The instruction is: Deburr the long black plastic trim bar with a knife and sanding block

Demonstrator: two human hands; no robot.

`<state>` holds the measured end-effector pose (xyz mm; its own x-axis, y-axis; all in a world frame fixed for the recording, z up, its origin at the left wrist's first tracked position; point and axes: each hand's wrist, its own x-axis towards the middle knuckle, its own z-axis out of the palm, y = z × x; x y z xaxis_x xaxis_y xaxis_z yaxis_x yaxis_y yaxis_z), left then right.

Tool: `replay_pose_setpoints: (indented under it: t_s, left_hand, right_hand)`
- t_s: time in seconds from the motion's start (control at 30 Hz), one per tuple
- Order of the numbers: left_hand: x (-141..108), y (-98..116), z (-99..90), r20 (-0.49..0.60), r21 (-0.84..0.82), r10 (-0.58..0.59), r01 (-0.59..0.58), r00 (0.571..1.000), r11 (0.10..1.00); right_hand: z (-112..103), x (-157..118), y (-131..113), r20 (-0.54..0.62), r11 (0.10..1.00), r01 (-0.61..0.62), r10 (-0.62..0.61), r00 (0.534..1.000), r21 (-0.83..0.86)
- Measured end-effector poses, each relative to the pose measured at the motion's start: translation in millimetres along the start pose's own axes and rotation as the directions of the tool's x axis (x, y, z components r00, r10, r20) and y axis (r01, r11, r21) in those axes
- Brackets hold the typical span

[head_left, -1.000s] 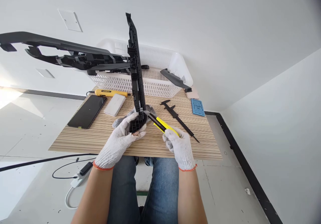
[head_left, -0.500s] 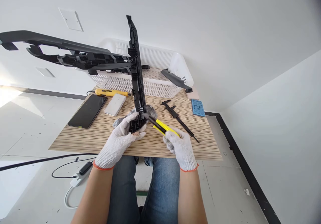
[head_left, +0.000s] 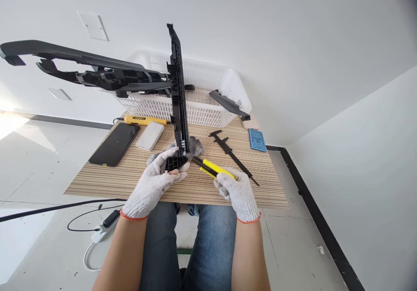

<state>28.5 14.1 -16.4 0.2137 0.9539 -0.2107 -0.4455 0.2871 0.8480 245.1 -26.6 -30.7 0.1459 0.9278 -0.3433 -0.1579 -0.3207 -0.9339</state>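
My left hand [head_left: 156,180], in a white knit glove, grips the lower end of a long black ribbed plastic trim piece [head_left: 179,104], which stands nearly upright over the table. My right hand [head_left: 235,189], gloved too, is closed round a yellow utility knife [head_left: 216,169]. The knife points left and its front end is at the lower right edge of the trim piece; whether the blade touches is too blurred to tell. A grey cloth-like bundle [head_left: 196,145] lies on the table behind the trim piece's lower end.
A white plastic basket [head_left: 239,92] at the back holds several black trim pieces [head_left: 120,76], some jutting far left. On the wooden table [head_left: 107,182] lie a black phone [head_left: 114,144], a white box [head_left: 150,135], a yellow pen-like tool [head_left: 143,120], black calipers [head_left: 233,154] and a blue card [head_left: 257,140].
The knife in my right hand has moved slightly down and to the right along the trim piece's edge. The upper end of the trim piece has tilted a little to the right.
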Motion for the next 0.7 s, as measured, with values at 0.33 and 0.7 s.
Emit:
replay_pose_setpoints:
  t_s: [0.33, 0.7]
  left_hand:
    - [-0.2, -0.5, -3.7, -0.028, 0.001, -0.054, 0.054, 0.998, 0.999]
    - [0.5, 1.7, -6.2, -0.026, -0.013, -0.086, 0.086, 0.996, 0.996]
  right_hand:
    - [-3.8, 1.4, -0.3, 0.005, 0.999, -0.013, 0.013, 1.0, -0.031]
    - [-1.1, -0.1, -0.5, 0.003, 1.0, -0.012, 0.012, 1.0, -0.024]
